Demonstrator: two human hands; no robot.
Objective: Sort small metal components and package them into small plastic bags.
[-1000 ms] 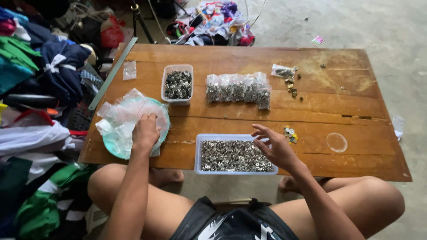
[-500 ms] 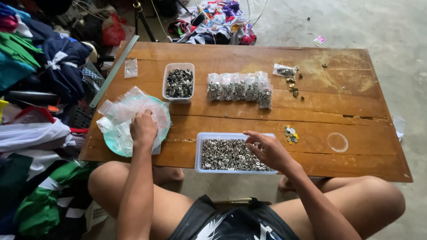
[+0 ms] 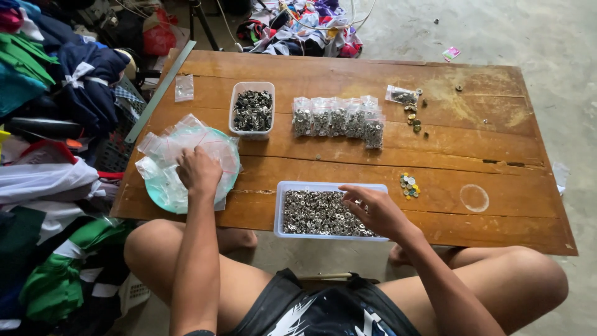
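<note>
A clear tray of small metal rings [image 3: 314,214] sits at the wooden table's [image 3: 497,155] near edge. The right hand [image 3: 376,211] hovers over it, fingers loosely curled, holding nothing visible. The left hand [image 3: 198,169] presses flat on clear plastic bags [image 3: 165,146] piled on a green plate [image 3: 227,149].

The left hand [image 3: 199,171] hides its bag; the tray's [image 3: 280,214] metal pieces are too small to identify.

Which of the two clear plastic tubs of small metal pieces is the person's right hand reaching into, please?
The wide, shallow clear plastic tub at the near table edge, under the right hand. The smaller, darker-filled tub stands farther back, untouched.
</note>
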